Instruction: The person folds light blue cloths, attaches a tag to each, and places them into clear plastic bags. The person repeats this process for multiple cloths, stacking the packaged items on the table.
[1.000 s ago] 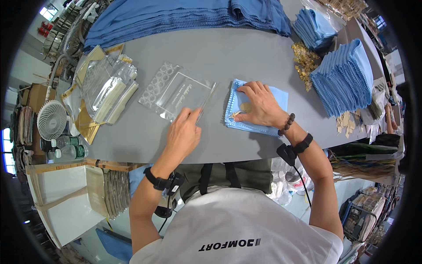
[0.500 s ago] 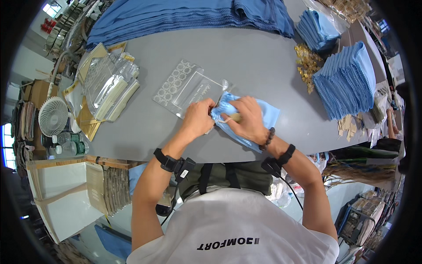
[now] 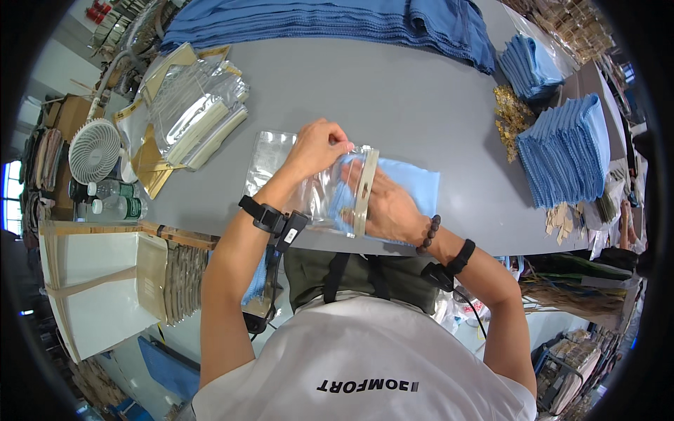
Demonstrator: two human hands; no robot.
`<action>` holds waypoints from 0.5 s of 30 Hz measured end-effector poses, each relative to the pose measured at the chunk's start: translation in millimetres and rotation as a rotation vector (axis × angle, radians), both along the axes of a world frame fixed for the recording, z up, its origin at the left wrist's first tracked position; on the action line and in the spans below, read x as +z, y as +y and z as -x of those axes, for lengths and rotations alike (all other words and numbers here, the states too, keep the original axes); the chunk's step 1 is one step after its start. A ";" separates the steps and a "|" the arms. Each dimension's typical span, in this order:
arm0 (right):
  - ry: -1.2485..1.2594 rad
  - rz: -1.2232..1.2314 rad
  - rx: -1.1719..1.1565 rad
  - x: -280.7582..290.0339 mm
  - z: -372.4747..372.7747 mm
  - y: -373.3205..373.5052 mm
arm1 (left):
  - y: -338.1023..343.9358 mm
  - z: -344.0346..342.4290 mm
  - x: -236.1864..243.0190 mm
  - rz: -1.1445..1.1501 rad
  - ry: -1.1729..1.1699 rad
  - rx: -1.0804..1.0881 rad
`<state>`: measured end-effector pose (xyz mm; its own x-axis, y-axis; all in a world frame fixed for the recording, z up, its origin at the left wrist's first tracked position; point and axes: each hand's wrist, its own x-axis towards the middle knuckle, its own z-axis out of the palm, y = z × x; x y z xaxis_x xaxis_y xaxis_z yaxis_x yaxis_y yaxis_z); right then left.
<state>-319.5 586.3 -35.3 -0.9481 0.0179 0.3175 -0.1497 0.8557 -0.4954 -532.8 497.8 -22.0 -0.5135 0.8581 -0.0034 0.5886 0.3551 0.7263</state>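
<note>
A clear plastic bag (image 3: 270, 151) lies flat on the grey table in front of me, with a pale slotted strip (image 3: 364, 193) along its right-hand mouth. At the bag's upper edge, my left hand (image 3: 317, 147) is closed in a pinch on the film. My right hand (image 3: 394, 209) reaches from the right with its fingers under the strip, stretched flat over a folded light-blue cloth piece (image 3: 415, 184). Part of that cloth shows through the film inside the bag; the rest sticks out to the right, beneath my right hand. My right thumb is partly hidden.
Clear bags (image 3: 193, 116) lie heaped at left near a white fan (image 3: 95, 151) and plastic bottles (image 3: 123, 208). Dark-blue cloth (image 3: 323, 28) spans the far edge. Light-blue cloth stacks (image 3: 565, 151) stand at right beside small gold pieces (image 3: 512, 116).
The gathered light-blue cloth now lies flat, partly inside a clear bag. The printed clear sheet is no longer seen. My left hand moved up to the bag's edge; my right fingers straightened.
</note>
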 end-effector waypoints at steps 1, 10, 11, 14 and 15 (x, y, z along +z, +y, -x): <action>0.001 -0.004 0.057 -0.5 2.1 -5.8 | -1.3 -0.2 0.1 -0.062 -0.028 -0.074; 0.020 -0.011 -0.120 -3.7 16.5 -15.6 | -66.0 -60.7 19.3 -0.332 0.210 0.129; 0.066 -0.025 -0.186 -1.7 12.2 -9.5 | -80.2 -63.9 21.2 -0.231 0.275 0.202; 0.067 -0.020 -0.236 1.6 11.8 -1.9 | -97.8 -72.8 13.1 0.147 -0.160 0.115; 0.076 -0.010 -0.240 2.2 16.2 -0.6 | -97.3 -77.6 7.6 0.057 -0.258 0.145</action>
<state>-335.7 585.7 -33.1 -0.8905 0.2366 0.3887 0.0222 0.8758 -0.4821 -455.2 400.5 -14.4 -0.6062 0.7707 -0.1961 0.3275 0.4666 0.8216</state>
